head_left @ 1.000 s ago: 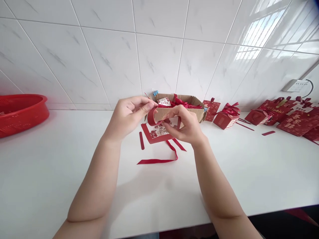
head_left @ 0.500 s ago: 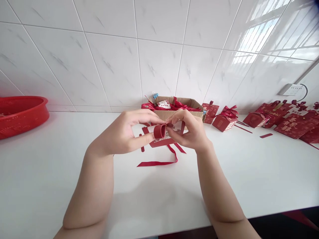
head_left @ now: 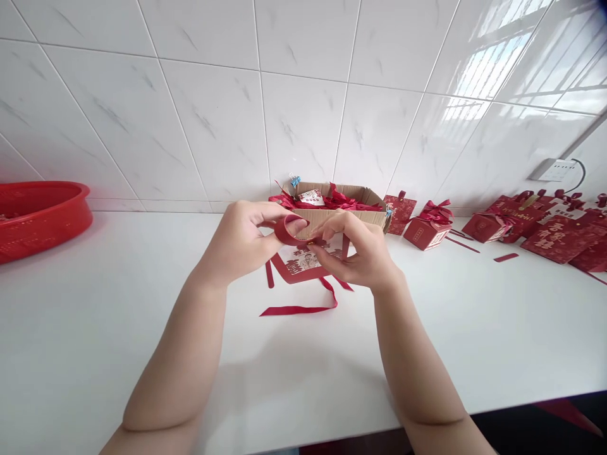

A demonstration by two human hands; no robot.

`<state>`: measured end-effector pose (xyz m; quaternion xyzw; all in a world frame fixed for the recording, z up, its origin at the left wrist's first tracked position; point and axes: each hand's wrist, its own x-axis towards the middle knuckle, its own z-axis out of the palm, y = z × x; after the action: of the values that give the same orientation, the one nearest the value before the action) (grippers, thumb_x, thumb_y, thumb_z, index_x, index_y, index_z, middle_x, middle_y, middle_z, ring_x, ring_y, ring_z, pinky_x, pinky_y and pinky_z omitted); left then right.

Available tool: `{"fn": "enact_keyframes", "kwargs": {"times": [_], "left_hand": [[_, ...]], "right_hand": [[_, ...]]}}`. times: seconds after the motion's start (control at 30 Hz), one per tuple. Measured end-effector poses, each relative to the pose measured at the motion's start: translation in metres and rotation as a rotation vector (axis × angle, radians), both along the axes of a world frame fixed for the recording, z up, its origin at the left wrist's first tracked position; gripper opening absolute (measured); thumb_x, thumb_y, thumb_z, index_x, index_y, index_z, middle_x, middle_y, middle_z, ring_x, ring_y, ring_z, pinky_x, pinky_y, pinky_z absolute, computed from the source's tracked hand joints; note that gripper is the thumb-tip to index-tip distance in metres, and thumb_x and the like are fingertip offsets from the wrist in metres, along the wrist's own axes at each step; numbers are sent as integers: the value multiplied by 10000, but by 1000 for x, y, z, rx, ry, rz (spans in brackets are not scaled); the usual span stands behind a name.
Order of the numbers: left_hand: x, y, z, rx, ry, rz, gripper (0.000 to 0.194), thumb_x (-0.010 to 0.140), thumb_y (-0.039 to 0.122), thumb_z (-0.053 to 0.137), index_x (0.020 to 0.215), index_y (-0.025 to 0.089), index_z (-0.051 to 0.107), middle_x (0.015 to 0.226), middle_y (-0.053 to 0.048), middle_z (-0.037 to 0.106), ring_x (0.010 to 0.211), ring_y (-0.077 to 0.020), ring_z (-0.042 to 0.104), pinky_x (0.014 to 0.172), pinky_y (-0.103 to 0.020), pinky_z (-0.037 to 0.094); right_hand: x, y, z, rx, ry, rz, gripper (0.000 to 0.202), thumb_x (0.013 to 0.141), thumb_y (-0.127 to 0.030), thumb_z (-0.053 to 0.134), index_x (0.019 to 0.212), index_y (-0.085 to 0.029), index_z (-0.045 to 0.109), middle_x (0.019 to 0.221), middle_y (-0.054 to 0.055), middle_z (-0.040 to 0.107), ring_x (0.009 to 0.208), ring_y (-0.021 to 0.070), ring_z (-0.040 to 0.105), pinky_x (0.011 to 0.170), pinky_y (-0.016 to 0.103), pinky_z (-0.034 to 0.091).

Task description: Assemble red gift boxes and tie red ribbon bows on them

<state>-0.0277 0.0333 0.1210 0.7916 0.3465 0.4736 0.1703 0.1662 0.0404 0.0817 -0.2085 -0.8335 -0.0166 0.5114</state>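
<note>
A red strap (head_left: 283,232), curled into a loop, is held up between my two hands. My left hand (head_left: 241,243) grips the loop's left side, with the thumb inside the curve. The fingertips of my right hand (head_left: 363,253) pinch the strap's other end, where a small gold-coloured spot shows. Just beneath lies a red-bordered printed card or flat bag (head_left: 306,262) with a white picture panel, partly hidden by my hands. A dark red ribbon (head_left: 298,310) trails from it across the white table. Left of the card is a short red strip (head_left: 270,274).
Behind my hands stands an open cardboard box (head_left: 365,219) full of red ribbon, with a blue binder clip (head_left: 294,181). To the right are a red gift box (head_left: 424,232) with a bow and several red bags (head_left: 552,237). A red basin (head_left: 47,221) sits far left.
My left hand has moved slightly up, and the loop has turned and shifted left and upward. More of the printed panel shows below. My right hand stays nearly in place.
</note>
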Motion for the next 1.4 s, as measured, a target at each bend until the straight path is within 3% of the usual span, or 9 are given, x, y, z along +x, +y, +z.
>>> {"fn": "enact_keyframes", "kwargs": {"times": [0.23,0.7,1.0,1.13,1.27,1.4], "left_hand": [[2,-6,4,-109,60,-78,188,793,195,564,619,197,635,620,10,588,595,-137,528,511,-237,394],[1,-7,1,105,257,-72,196,823,116,495,864,196,669,803,-2,665,720,-134,581,609,-238,466],[5,8,-9,63,149,-100,226,932,243,461,944,204,683,910,-40,664,832,-172,613,670,-279,486],[6,17,-12,-35,51,-206,233,929,249,466,977,203,690,1001,-57,657,914,-186,622,735,-294,518],[8,19,-13,47,29,-249,234,909,208,494,1025,208,698,1076,-64,673,1034,-206,605,869,-333,510],[9,18,-14,80,9,-223,261,873,168,533,1100,210,655,1082,-60,676,1010,-202,617,865,-339,513]], "right_hand": [[1,-2,3,61,31,-16,217,814,-153,599,870,-256,417,799,1,614,721,150,618,521,268,485],[2,4,1,133,64,-12,209,801,-124,600,873,-233,437,772,-16,605,693,116,598,530,227,472],[1,15,-3,124,144,-104,157,816,-162,607,915,-221,500,797,-6,630,676,111,593,573,243,496],[0,17,-6,144,153,-108,168,811,-140,601,925,-225,510,824,-3,637,721,118,617,600,244,514],[1,18,-5,224,165,-120,191,801,-116,604,921,-230,507,804,-8,638,698,121,619,571,246,519],[0,18,-4,250,181,-139,185,811,-123,594,912,-240,490,782,-13,625,713,137,628,576,273,524]]}}
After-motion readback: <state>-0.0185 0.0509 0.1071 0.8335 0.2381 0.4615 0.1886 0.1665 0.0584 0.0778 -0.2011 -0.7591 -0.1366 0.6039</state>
